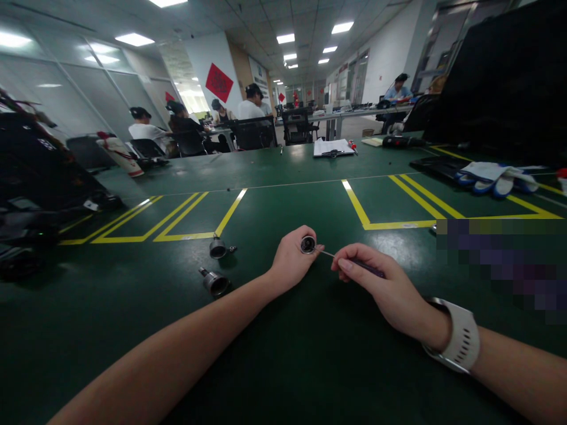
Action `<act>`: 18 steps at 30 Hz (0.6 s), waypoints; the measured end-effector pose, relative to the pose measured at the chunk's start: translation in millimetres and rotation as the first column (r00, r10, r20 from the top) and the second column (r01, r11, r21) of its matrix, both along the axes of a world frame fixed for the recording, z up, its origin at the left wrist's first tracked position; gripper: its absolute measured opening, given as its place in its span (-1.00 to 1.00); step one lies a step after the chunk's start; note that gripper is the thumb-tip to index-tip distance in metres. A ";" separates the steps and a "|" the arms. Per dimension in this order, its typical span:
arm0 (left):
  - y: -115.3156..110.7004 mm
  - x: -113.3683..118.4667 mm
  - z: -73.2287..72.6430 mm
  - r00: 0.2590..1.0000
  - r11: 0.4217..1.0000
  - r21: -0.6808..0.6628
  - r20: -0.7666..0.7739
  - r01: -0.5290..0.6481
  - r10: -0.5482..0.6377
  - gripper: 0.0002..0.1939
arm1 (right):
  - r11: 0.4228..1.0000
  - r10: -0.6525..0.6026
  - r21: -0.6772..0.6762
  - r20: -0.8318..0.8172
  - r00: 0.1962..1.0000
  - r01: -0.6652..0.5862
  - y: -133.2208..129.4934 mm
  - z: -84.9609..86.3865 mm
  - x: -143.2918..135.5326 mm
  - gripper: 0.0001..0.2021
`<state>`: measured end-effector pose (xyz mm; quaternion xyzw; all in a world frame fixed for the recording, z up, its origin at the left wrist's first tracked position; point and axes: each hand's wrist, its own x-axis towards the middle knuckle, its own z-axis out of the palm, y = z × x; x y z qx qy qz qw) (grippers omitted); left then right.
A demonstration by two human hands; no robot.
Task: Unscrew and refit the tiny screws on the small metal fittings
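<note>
The person's left hand (pixel 292 258) has its fingers curled around a small metal cup (pixel 308 244), the open mouth facing back toward the wearer; the right hand (pixel 376 274) pinches a slim tool (pixel 370 268), its shaft reaching to the cup, though whether the tip touches cannot be told. Both are over the middle of the green tabletop (pixel 283 366). Left of them lie two similar metal cups (pixel 216 284). Yellow tape (pixel 231 211) marks out boxes toward the tabletop's left and right edges. A clipboard (pixel 332 148) lies by the far edge, white-and-blue gloves (pixel 496 178) toward the far right corner. Beyond, seated people (pixel 146 128) work under ceiling lights (pixel 342 28), near a red diamond poster (pixel 219 82).
</note>
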<state>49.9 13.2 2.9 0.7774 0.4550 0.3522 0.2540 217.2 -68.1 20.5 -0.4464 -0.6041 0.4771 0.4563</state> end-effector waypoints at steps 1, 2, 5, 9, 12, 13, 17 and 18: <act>-0.1 0.0 -0.3 1.000 1.000 0.003 -0.006 -0.006 0.006 -0.85 | 1.000 0.004 -0.002 0.010 1.000 -0.004 0.1 -0.1 -0.1 -0.86; -0.1 0.0 -0.6 1.000 1.000 0.003 -0.006 -0.008 0.008 -0.85 | 1.000 0.011 -0.009 0.009 1.000 -0.011 0.5 -0.5 -0.1 -0.87; -0.6 -0.7 -0.4 1.000 1.000 -0.005 0.020 0.018 -0.018 -0.85 | 0.998 0.036 -0.043 -0.058 0.998 -0.039 2.9 -2.2 0.2 -0.87; -1.4 -2.0 1.0 0.995 0.997 -0.024 0.069 0.070 -0.068 -0.84 | 0.991 0.047 -0.114 -0.206 0.977 -0.072 5.5 -2.2 0.6 -0.88; -1.8 -2.3 1.6 0.994 0.996 -0.029 0.082 0.079 -0.076 -0.84 | 0.982 0.034 -0.170 -0.284 0.958 -0.086 6.8 -1.9 0.9 -0.88; -2.0 -2.3 1.6 0.994 0.996 -0.028 0.084 0.079 -0.076 -0.83 | 0.979 0.032 -0.183 -0.308 0.951 -0.092 7.1 -2.2 1.1 -0.88; -2.3 -2.2 1.7 0.992 0.996 -0.030 0.095 0.083 -0.080 -0.82 | 0.976 0.032 -0.189 -0.348 0.937 -0.104 7.2 -3.8 2.4 -0.88; -2.4 -2.1 1.9 0.993 0.997 -0.029 0.091 0.077 -0.075 -0.83 | 0.979 0.031 -0.177 -0.338 0.941 -0.096 6.8 -4.1 2.8 -0.88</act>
